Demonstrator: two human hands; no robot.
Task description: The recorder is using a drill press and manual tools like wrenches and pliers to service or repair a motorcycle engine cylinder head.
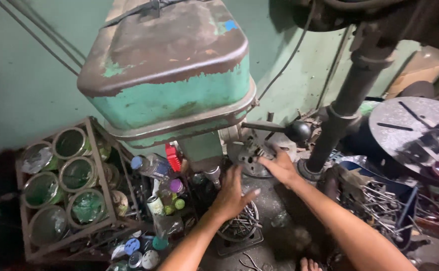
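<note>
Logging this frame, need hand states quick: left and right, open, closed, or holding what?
Left hand: raised under the drill chuck; whether its grip holds anything cannot be told.
Right hand: fingers on the feed handle hub; grip closure cannot be told.

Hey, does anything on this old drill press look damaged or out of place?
Yes. The green cover on top of the drill press is badly worn, with paint flaked off to rusty brown. Loose metal scraps lie heaped on the right. The left hand reaches under the spindle; the right hand touches the hub.
</note>
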